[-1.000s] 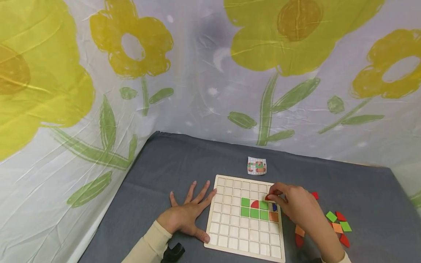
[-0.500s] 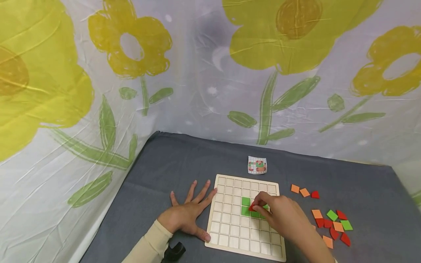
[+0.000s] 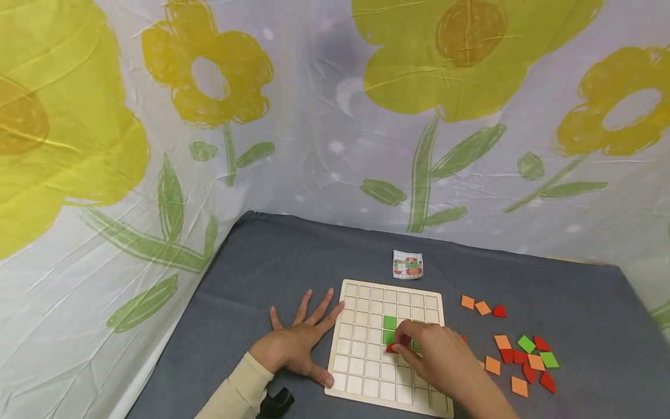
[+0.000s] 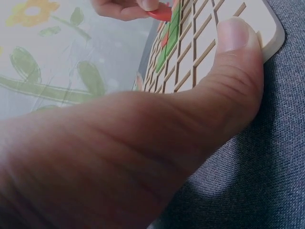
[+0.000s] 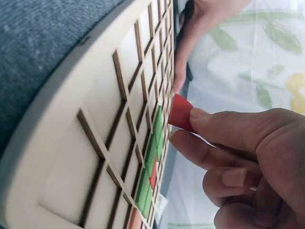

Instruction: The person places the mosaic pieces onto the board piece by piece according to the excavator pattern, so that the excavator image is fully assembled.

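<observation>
Red curved-edge tile sits in a narrow pinch between the thumb and fingertip of the right hand, over the middle of a pale wooden board ridged into squares; whether it touches the wood cannot be told. At the board's nine o'clock, the left hand spreads wide, gripping nothing, its thumb resting on the near corner. Toward twelve from the pinched tile, flat green squares fill neighbouring cells; the right wrist view shows an inlaid red piece among them. At three o'clock, loose tiles, square orange and green or rounded red, lie scattered on dark woven cloth. Beyond the board, toward twelve, lies a small printed grid card, then a creased hanging sheet patterned with yellow flowers.
</observation>
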`<state>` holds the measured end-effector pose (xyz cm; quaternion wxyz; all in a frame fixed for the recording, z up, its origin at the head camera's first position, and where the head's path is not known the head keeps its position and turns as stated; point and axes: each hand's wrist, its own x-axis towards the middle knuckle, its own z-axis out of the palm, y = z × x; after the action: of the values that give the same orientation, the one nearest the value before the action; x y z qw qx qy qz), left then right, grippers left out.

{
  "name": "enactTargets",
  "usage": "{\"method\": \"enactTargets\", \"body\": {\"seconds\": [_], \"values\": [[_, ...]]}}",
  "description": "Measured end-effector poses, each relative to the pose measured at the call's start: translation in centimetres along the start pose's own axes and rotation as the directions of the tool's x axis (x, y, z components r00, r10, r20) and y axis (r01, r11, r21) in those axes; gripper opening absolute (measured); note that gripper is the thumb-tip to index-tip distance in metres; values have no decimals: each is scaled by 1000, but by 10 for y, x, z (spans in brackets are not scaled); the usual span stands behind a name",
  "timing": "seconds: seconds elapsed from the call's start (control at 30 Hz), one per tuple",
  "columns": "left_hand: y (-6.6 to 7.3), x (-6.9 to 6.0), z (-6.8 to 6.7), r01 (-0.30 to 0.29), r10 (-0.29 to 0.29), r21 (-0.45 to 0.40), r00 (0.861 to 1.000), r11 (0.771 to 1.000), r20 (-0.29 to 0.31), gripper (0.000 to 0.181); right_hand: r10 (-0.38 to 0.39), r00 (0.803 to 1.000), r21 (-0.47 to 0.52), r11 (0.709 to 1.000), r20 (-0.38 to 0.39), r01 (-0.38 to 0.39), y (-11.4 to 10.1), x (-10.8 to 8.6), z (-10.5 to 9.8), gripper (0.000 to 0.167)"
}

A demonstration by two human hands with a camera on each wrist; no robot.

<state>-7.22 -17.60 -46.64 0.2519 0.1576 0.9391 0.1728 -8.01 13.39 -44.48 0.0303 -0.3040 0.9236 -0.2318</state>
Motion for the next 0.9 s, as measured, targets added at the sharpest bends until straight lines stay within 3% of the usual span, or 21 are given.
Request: {"method": "enactTargets", "body": {"seconds": [0.33,0.9], "values": [[0,-1,0,-4,4,-7,1000,1000,-6,140,-3,1000,30,1000,7,3,1,0,8,17],[-1,0,0,-9,9,-18,1000,1000,-6,139,17,999,-1,1000,39,-16,4,5,13,11]]}}
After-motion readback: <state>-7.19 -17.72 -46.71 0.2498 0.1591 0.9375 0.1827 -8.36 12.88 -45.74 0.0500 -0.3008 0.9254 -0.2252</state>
